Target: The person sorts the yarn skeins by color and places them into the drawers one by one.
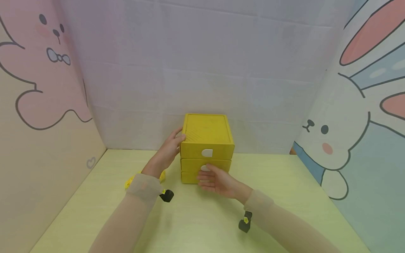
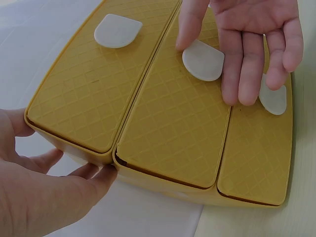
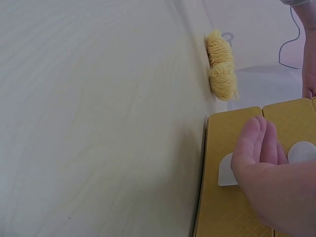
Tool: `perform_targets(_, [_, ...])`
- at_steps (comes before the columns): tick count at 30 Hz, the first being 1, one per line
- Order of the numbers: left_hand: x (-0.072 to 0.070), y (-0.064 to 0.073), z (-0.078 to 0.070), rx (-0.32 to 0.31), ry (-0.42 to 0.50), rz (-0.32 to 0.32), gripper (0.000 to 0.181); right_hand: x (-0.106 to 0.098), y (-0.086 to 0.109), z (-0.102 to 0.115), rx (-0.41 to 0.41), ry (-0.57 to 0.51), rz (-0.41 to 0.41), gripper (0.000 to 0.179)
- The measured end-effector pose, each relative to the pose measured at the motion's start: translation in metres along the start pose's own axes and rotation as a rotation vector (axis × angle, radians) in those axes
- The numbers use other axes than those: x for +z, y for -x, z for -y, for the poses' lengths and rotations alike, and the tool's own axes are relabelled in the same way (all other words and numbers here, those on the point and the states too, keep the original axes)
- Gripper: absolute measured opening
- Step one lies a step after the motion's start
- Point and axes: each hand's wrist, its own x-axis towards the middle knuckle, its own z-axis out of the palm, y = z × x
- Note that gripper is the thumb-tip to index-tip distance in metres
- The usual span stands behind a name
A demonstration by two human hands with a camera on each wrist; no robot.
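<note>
A yellow drawer box (image 1: 207,128) with three stacked drawers and rounded white pull tabs stands against the back cloth. My left hand (image 1: 167,151) rests against its upper left side, fingertips at the side wall; the left wrist view shows these fingers (image 2: 101,180) near the seam between the upper drawers. In front of the lower drawers is my right hand (image 1: 221,181), palm turned inward and fingers extended. Its thumb tip meets the middle pull tab (image 2: 203,61), and its other fingers overlap the lowest drawer (image 2: 256,158). All drawers look pushed in.
A skein of yellow yarn (image 3: 222,69) lies on the pale table (image 1: 196,225) left of the box, partly hidden by my left wrist in the head view. White cloth (image 1: 205,70) hangs behind. Side panels carry cartoon animals. Small black devices (image 1: 245,222) sit at both wrists.
</note>
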Motion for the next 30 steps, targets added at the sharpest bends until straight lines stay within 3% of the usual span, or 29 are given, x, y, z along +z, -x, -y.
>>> perform_targets(17, [0.0, 0.001, 0.0, 0.008, 0.011, 0.008, 0.065, 0.001, -0.005, 0.002, -0.006, -0.016, -0.028, 0.067])
perform_targets(24, [-0.001, 0.001, 0.001, 0.014, 0.009, 0.017, 0.064, -0.008, 0.006, 0.001, 0.003, 0.095, 0.031, 0.073])
perform_targets(30, [-0.002, 0.0, 0.001, -0.001, 0.006, 0.011, 0.065, -0.03, 0.027, 0.005, 0.026, 0.239, 0.08, 0.068])
